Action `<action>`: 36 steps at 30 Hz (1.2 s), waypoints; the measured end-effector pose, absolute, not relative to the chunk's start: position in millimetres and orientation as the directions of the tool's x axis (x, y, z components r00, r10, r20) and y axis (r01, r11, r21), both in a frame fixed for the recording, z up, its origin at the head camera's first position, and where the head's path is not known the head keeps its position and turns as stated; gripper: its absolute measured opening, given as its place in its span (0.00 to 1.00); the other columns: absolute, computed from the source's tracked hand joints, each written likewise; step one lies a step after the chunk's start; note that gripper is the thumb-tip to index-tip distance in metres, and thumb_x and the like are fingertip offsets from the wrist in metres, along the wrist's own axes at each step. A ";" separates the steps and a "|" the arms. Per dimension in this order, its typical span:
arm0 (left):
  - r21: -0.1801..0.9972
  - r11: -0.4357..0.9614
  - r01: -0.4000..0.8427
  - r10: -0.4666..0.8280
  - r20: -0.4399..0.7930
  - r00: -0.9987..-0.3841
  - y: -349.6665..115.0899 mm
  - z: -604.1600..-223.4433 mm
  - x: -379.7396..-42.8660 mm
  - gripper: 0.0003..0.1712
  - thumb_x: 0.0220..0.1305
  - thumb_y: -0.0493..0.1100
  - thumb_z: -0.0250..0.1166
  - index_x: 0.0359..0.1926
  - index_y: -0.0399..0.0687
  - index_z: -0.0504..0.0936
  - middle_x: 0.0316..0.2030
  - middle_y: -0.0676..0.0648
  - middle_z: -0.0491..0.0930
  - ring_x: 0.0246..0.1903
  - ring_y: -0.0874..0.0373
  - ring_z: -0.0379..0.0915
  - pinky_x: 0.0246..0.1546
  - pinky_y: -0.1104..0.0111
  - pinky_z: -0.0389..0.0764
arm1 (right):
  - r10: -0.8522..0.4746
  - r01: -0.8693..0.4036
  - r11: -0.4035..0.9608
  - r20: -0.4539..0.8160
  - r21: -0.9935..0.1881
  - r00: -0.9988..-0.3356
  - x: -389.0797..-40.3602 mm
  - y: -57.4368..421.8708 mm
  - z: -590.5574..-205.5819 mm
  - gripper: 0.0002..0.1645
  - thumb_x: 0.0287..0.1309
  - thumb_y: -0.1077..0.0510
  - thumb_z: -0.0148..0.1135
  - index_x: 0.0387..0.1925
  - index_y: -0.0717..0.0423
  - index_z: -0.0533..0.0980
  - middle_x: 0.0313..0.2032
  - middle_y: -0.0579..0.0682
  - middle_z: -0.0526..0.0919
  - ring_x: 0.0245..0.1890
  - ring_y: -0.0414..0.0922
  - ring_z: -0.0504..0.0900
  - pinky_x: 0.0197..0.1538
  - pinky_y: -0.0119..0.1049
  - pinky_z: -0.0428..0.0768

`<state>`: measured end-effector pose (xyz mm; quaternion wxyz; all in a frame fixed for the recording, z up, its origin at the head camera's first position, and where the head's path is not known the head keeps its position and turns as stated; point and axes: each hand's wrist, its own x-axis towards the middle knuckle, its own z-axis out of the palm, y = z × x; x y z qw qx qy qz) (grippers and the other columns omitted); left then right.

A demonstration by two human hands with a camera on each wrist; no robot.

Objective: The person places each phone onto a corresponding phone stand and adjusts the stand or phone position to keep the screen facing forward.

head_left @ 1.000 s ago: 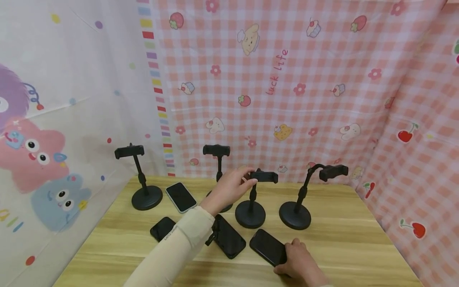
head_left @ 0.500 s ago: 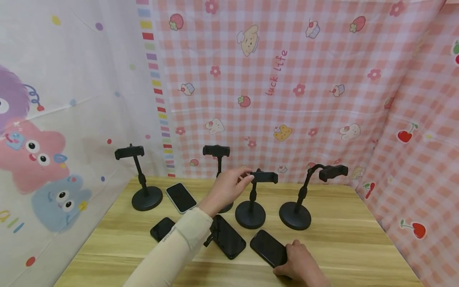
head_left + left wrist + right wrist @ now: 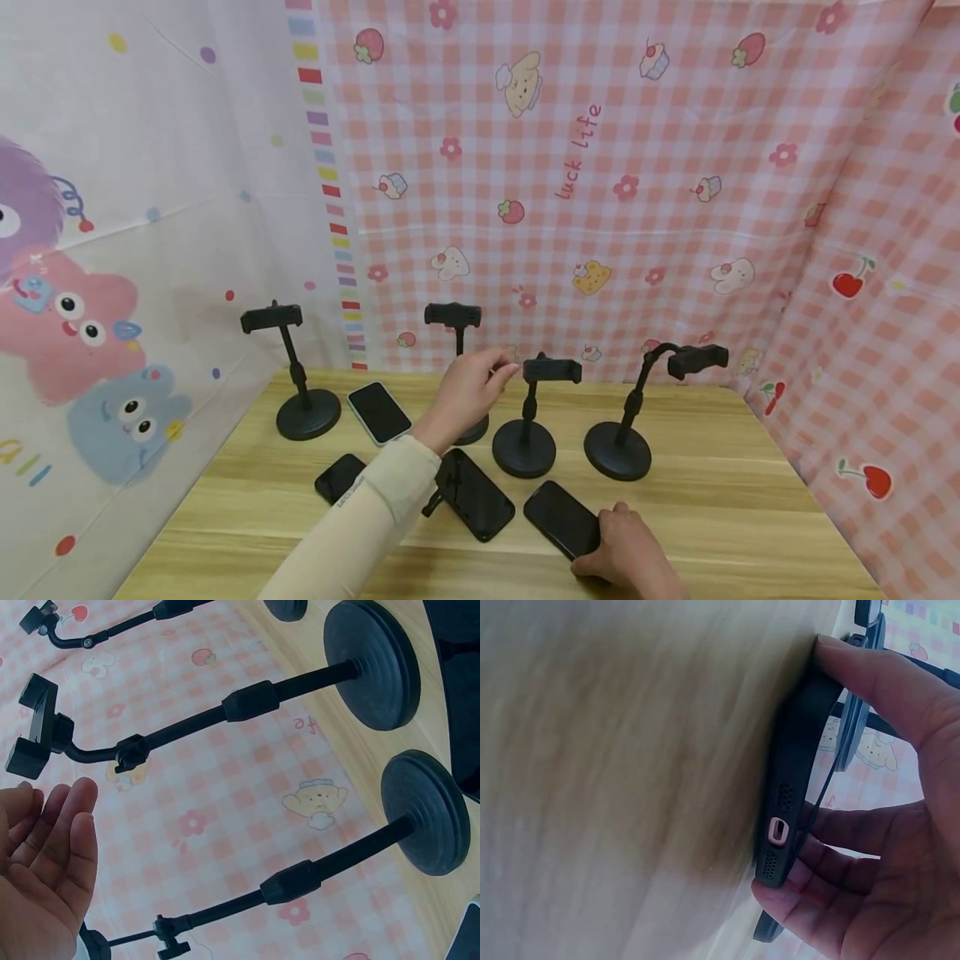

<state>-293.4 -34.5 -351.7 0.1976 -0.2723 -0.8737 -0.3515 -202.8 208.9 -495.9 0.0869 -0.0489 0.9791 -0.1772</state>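
My left hand hovers just left of the clamp of a black phone stand, with a small gap between. In the left wrist view the same hand has loosely bent fingers and holds nothing. On the table my right hand grips the lower end of a black phone, thumb and fingers at opposite edges. The right wrist view shows this phone end-on, its charging port between the fingertips. Partly behind the left wrist stands another phone stand.
More black phone stands stand at the far left and at the right. A white-edged phone lies at the back left. Two black phones lie nearer, one in the middle, one partly behind the left sleeve. Patterned cloth hangs behind.
My left hand has drawn back leftward from the clamp's left end, where its fingertips were. The right hand stays on its phone, and the stands have hardly moved.
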 end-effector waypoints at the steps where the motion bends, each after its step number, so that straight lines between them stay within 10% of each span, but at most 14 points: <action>1: 0.502 0.611 0.612 0.336 0.536 -0.775 -35.1 -351.8 -293.2 0.10 0.68 0.44 0.58 0.30 0.47 0.80 0.18 0.51 0.76 0.16 0.62 0.66 0.20 0.70 0.70 | -0.121 -0.060 0.932 -0.153 -0.357 -0.981 -202.4 208.8 -496.0 0.41 0.24 0.40 0.80 0.33 0.70 0.77 0.27 0.55 0.70 0.26 0.50 0.68 0.30 0.44 0.73; 12: 0.454 0.674 0.583 0.356 0.491 -0.795 -41.2 -356.0 -293.9 0.13 0.71 0.42 0.55 0.33 0.45 0.84 0.30 0.45 0.89 0.26 0.59 0.81 0.31 0.60 0.85 | -0.098 -0.041 0.933 -0.144 -0.358 -0.985 -195.0 207.4 -492.0 0.39 0.26 0.39 0.79 0.31 0.67 0.77 0.26 0.55 0.70 0.25 0.49 0.68 0.29 0.43 0.72; 28: 0.421 0.756 0.501 0.306 0.449 -0.839 -43.5 -362.4 -293.0 0.07 0.59 0.46 0.68 0.25 0.52 0.84 0.18 0.55 0.80 0.17 0.64 0.70 0.22 0.68 0.75 | -0.059 -0.028 0.924 -0.070 -0.381 -0.996 -188.3 202.9 -484.5 0.49 0.29 0.32 0.74 0.41 0.71 0.78 0.33 0.57 0.74 0.31 0.49 0.72 0.37 0.48 0.76; 36: 0.431 0.776 0.460 0.277 0.423 -0.863 -42.2 -362.9 -294.1 0.11 0.58 0.44 0.68 0.42 0.49 0.84 0.31 0.49 0.87 0.26 0.61 0.79 0.28 0.63 0.83 | -0.031 -0.016 0.909 -0.030 -0.417 -0.999 -185.3 195.9 -473.4 0.52 0.29 0.31 0.73 0.47 0.71 0.77 0.39 0.61 0.76 0.35 0.51 0.74 0.40 0.51 0.77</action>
